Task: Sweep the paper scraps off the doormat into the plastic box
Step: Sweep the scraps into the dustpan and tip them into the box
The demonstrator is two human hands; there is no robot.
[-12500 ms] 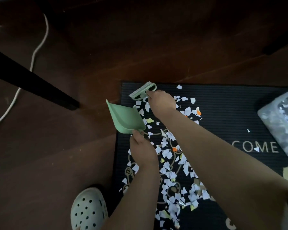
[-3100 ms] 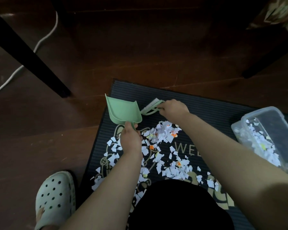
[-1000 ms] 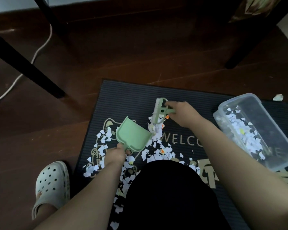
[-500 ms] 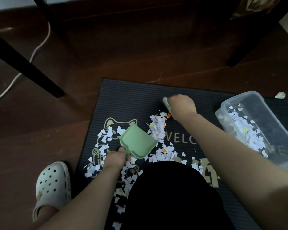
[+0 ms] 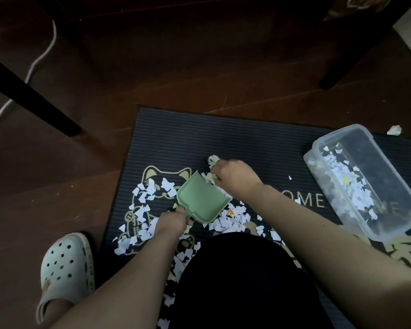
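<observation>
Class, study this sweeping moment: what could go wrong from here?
1. The dustpan, gripped by the left hand, lies well apart from the plastic box; whatever it collects may spill during the carry.
2. Many paper scraps lie behind the dustpan near the left edge of the doormat; the brush in the right hand could flick them onto the floor.

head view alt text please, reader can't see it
On a dark doormat, a left hand holds a green dustpan while the right hand sweeps paper scraps toward it with a brush. A clear box holding scraps sits at the right.
</observation>
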